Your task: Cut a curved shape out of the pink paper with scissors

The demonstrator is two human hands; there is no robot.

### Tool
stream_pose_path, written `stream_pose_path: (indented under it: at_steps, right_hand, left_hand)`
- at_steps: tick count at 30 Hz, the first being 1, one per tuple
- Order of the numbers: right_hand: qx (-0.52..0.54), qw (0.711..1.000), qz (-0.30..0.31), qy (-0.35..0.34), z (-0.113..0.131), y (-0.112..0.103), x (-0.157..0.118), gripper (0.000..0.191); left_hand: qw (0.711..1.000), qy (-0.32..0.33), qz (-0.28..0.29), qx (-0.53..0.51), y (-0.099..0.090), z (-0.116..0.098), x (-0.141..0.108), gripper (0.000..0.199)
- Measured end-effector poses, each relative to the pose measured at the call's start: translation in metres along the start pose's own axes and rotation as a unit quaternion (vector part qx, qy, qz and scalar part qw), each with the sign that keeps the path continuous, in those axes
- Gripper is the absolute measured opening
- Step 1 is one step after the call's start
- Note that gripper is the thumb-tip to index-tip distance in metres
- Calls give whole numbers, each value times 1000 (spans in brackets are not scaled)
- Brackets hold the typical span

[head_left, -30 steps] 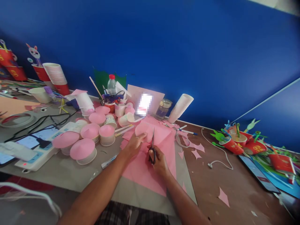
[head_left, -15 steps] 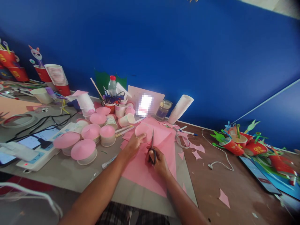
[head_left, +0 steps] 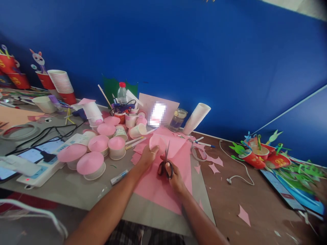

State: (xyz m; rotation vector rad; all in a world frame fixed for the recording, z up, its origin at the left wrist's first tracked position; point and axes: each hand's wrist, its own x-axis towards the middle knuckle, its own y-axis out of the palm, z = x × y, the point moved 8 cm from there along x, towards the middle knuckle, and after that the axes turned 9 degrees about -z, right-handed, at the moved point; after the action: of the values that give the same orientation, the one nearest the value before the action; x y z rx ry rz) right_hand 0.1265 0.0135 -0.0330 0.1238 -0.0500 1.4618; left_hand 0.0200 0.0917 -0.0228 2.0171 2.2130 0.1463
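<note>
My left hand point(head_left: 149, 154) pinches a curved piece of pink paper point(head_left: 157, 140) above the pink sheets point(head_left: 155, 190) on the grey table part. Just to its right, my right hand point(head_left: 173, 175) grips black-handled scissors point(head_left: 166, 153), fingers in the loops and blades pointing up and away from me. The handle loops stand apart. Whether the blades touch the paper edge is hard to tell.
Several paper cups with pink cone tops point(head_left: 90, 163) stand left of my left arm, beside a white power strip point(head_left: 46, 166). A cup stack point(head_left: 196, 119) leans behind. Pink scraps point(head_left: 214, 168), a white cable point(head_left: 240, 177) and red cups point(head_left: 255, 158) lie right.
The scissors' loops have spread wider in my right hand. The pink piece in my left hand has turned and curled. At the far right, one red cup has gone from above the green pieces.
</note>
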Motion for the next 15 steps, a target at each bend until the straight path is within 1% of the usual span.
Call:
stream_pose_path:
  at_steps: [3,6,9,12,13,15]
  right_hand:
    - [17,1000,15,15,-2,1,0,58]
    - [41,998,33,39,-4,3,0,59]
    - [56,996,42,56,-3,5,-1,62]
    - [79,994,51,53,0,5,-2,60]
    - [84,994,51,51,0,5,-2,57]
    - [83,995,42,48,-1,2,-1,53]
  left_hand:
    - [1000,28,8,9,1,-1,1,22]
    - [999,32,31,-5,5,-1,1,22]
    - [999,22,45,-11,6,-1,0,23]
    - [1000,14,21,-7,2,-1,1,25]
    - [1000,5,15,-9,1,0,0,25]
    - [999,-36,10,-33,1,3,-1,22]
